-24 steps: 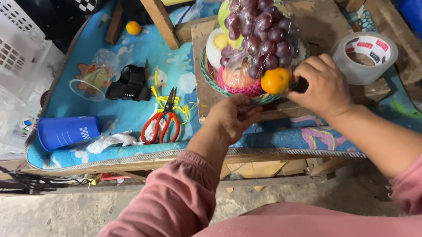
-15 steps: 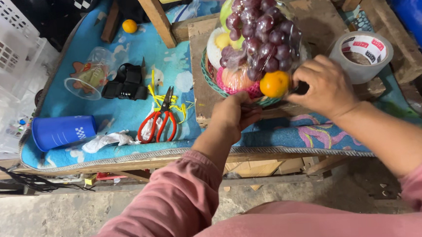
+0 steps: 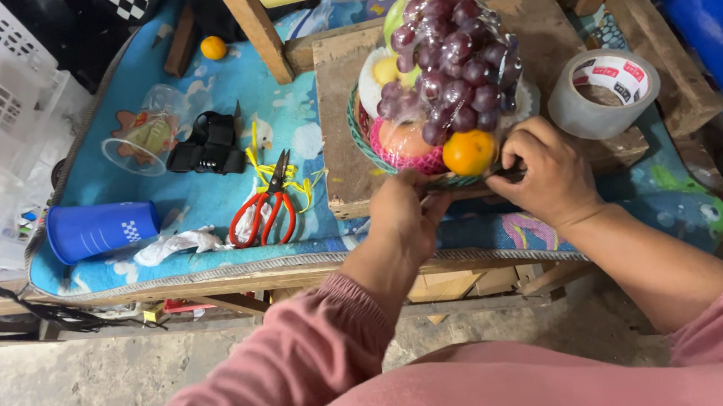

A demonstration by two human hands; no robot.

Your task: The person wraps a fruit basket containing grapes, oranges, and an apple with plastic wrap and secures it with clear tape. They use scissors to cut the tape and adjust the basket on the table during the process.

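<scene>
Fruit basket (image 3: 374,139), wrapped in clear film and heaped with dark grapes (image 3: 453,59), an orange (image 3: 469,152) and a fruit in pink netting (image 3: 404,142), stands on a wooden board (image 3: 336,129) toward the right side of the counter (image 3: 215,275), which is covered with a blue patterned mat (image 3: 314,118). Going from the left edge: a blue cup (image 3: 100,230) lies on its side near the front left corner, with a crumpled white scrap (image 3: 176,244) just beside it; behind them a clear plastic cup (image 3: 141,133) lies tipped over, next to a black object (image 3: 207,145). Red-handled scissors (image 3: 266,209) rest on yellow string (image 3: 254,155) between these and the board. A small orange fruit (image 3: 213,47) sits near the back edge. The left hand (image 3: 404,213) touches the basket's front rim, fingers curled against it. The right hand (image 3: 548,171) is closed, pinching at the rim just below the orange. A roll of clear tape (image 3: 606,92) sits to the right of the basket.
</scene>
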